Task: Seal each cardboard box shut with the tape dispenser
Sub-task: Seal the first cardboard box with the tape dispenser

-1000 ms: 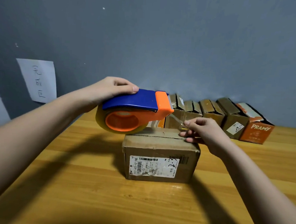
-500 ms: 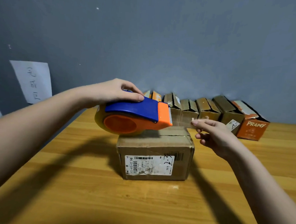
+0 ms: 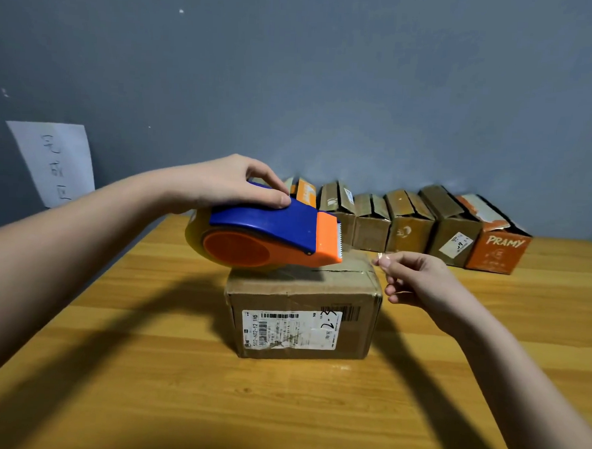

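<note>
A brown cardboard box [image 3: 299,322] with a white shipping label stands in the middle of the wooden table [image 3: 143,370]. My left hand [image 3: 228,183] grips the blue and orange tape dispenser [image 3: 266,238] from above, holding it over the box's top left part with its toothed blade pointing right. My right hand [image 3: 411,278] is just right of the box's top right corner and pinches the free end of the clear tape [image 3: 360,255] stretched from the blade.
A row of several small cardboard boxes [image 3: 408,223] lines the back of the table against the grey wall, ending in an orange box [image 3: 495,248] marked PRAMY. A white paper sheet [image 3: 56,163] hangs on the wall at left.
My right hand has drawn the tape end rightward, from over the box top to beyond its right edge. The dispenser has tilted slightly, blade end lower.
</note>
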